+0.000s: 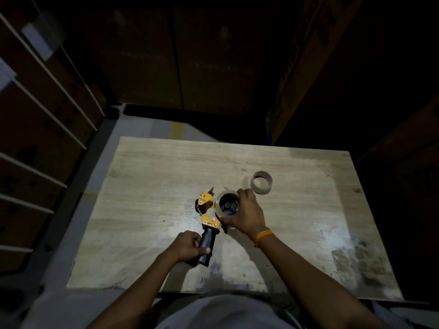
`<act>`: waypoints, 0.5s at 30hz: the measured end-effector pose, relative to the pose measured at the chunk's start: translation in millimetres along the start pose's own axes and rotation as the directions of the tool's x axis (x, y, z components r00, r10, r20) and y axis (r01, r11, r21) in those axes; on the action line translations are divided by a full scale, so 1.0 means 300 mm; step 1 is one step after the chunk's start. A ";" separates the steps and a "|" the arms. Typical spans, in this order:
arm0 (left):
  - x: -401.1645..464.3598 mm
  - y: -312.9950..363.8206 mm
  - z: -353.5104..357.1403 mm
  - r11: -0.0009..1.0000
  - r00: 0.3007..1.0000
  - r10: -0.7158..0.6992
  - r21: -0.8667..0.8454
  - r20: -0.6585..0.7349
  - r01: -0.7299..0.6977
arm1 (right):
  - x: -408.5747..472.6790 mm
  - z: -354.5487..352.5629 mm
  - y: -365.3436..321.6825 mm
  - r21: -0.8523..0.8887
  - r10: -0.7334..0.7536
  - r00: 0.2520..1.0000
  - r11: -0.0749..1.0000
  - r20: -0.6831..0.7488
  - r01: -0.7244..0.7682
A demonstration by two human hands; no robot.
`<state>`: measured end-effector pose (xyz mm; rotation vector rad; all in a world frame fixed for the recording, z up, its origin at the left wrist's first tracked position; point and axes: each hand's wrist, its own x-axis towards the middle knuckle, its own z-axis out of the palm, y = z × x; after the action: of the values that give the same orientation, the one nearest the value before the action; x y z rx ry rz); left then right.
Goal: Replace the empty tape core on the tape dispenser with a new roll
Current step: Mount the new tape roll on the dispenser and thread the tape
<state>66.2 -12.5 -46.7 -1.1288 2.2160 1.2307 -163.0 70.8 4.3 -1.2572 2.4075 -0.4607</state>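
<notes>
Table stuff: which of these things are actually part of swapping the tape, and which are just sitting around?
Part of the job:
- tape dispenser, handle gripped by the left hand
- new tape roll on its hub, held by the right hand
- empty core, set aside on the table

Just around:
- cardboard boxes behind
- shelving at the left

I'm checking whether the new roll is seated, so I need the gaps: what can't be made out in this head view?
- New roll: its right side is hidden by the right hand; full seating on the dispenser can't be judged.
- Handle: partly wrapped by the left hand.
- Tape end and cutter blade: too small and dim.
- Empty core: any label is unreadable.
- Boxes beyond the table: lost in darkness.
</notes>
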 end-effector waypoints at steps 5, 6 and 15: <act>0.001 -0.008 0.010 1.000 1.000 0.008 -0.024 0.008 -0.007 | 0.028 0.003 -0.015 -0.067 0.026 0.999 0.997 0.029 -0.024; 0.002 -0.010 0.011 1.000 1.000 0.005 -0.026 0.011 -0.005 | 0.032 0.004 -0.016 -0.070 0.023 0.999 0.997 0.028 -0.021; 0.009 -0.004 0.016 0.999 0.999 -0.037 -0.038 0.011 0.038 | 0.083 0.018 -0.065 -0.144 0.050 0.992 0.989 0.120 -0.033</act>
<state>65.2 -10.0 -51.6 -1.1701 2.1622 1.2655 -159.8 39.0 3.8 -1.2521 2.3918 -0.1957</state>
